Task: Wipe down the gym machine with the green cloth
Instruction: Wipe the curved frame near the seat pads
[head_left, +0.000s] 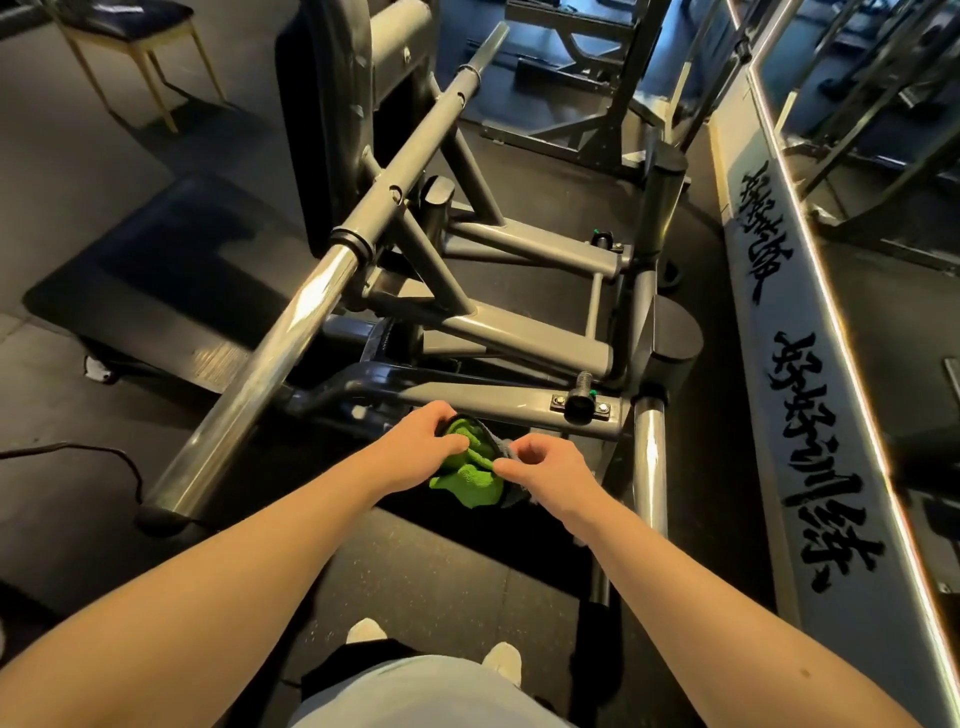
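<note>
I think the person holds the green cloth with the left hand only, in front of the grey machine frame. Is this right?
Not quite. The head view shows both hands on the green cloth: the left hand holds it, and the right hand pinches its edge. The cloth is in front of the grey machine frame, as you said.

Cloth: crumpled bright green microfibre cloth (469, 477) with a grey edge, bunched between both hands just before the machine's lowest crossbar
Left hand: the person's left hand (418, 441) grips its upper left part, fingers curled
Right hand: the right hand (548, 467) pinches the grey edge
Machine: grey steel-tube gym machine (519, 338) on a dark speckled rubber floor (415, 561); a long chrome bar (270, 358) slants across its left side
</note>
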